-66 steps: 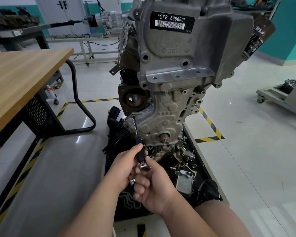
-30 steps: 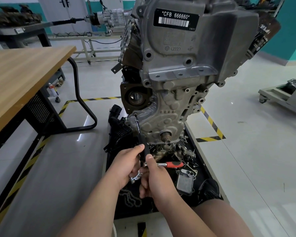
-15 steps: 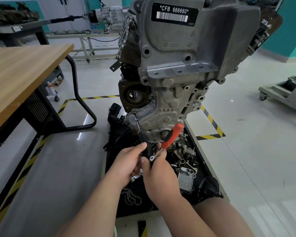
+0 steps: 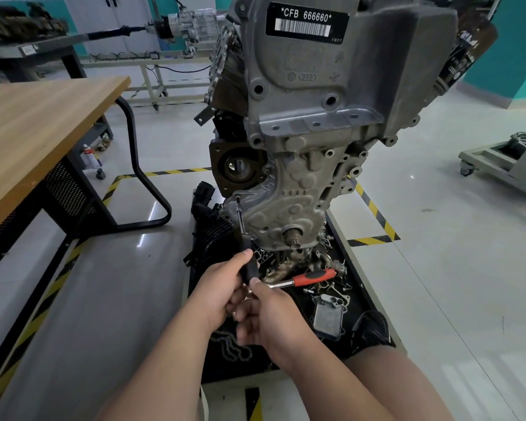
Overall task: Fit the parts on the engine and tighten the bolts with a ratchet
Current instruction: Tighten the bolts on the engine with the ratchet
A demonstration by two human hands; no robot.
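Your left hand (image 4: 220,288) is wrapped round the black grip of the extension bar (image 4: 241,221): thumb (image 4: 246,254) laid along the side of the grip, the other fingers curled behind it and mostly out of sight. The bar runs up and slightly left from your hand to a bolt (image 4: 238,198) at the left edge of the lower cover of the engine (image 4: 316,95). Its tip looks to be on the bolt head, though that spot is too small to be sure.

Your right hand (image 4: 271,317) sits just below and touching the left one. Its thumb (image 4: 255,282) presses on the head end of the ratchet (image 4: 313,276), and the fingers are folded in under the palm — clamped on the tool as far as can be seen. The ratchet's red handle sticks out to your right, close to level, above the loose metal parts lying in the black tray (image 4: 362,294) under the engine. A grey finned block (image 4: 328,317) lies in the tray to the right of your right hand, and a chain (image 4: 231,344) lies beneath your forearms.

A wooden table (image 4: 37,126) stands to your left — well apart from the engine.
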